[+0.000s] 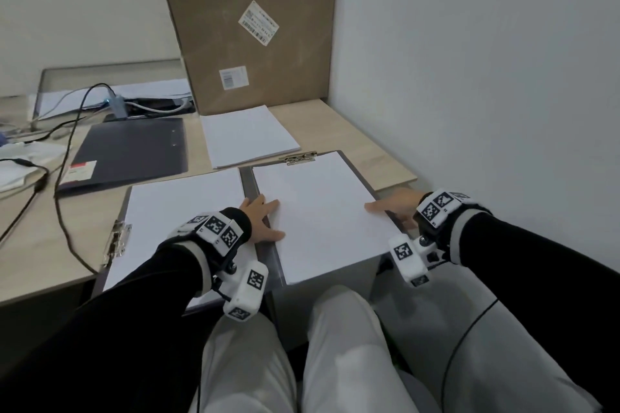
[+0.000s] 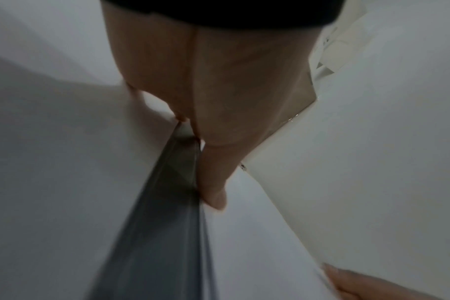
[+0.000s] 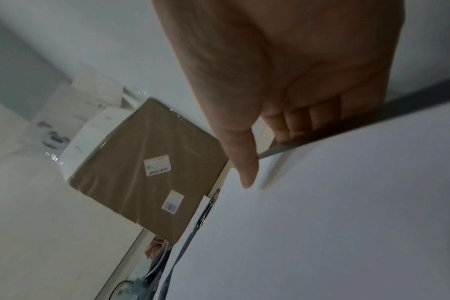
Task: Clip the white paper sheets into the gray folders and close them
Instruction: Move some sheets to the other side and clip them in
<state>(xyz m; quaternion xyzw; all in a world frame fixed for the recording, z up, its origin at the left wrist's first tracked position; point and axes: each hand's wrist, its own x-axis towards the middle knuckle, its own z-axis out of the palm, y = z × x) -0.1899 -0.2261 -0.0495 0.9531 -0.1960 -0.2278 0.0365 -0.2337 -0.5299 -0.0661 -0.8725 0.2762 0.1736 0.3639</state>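
Here the open gray folder (image 1: pixel 247 183) is lying on the desk (image 1: pixel 40 245), the left hand (image 1: pixel 261 220) pressing flat by its spine while the right hand (image 1: pixel 396 208) is gripping its right edge, thumb on the white paper (image 1: pixel 322 211).

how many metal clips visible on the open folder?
2. One metal clip on the left edge of the open folder, holding the left sheet. The other at the far edge, above the right sheet. The closed folder's clips, if any, are hidden.
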